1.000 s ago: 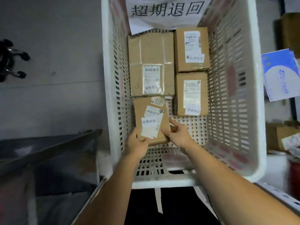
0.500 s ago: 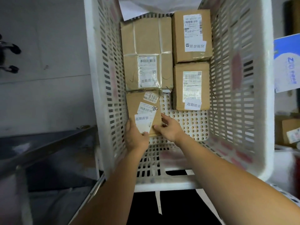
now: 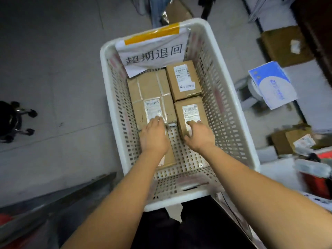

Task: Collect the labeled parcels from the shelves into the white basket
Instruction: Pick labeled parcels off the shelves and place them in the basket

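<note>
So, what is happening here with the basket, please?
A person is packing labeled cardboard parcels into a white basket on the floor. The left hand lies flat on a small parcel set down at the near left. The right hand rests on the near right parcel. Two more parcels lie behind, under a paper sign.

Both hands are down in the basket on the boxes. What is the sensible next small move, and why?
Probably lift both hands out. The small parcel lies flat on the white basket floor under the left hand, and the right hand only rests on a neighbouring box.
</note>
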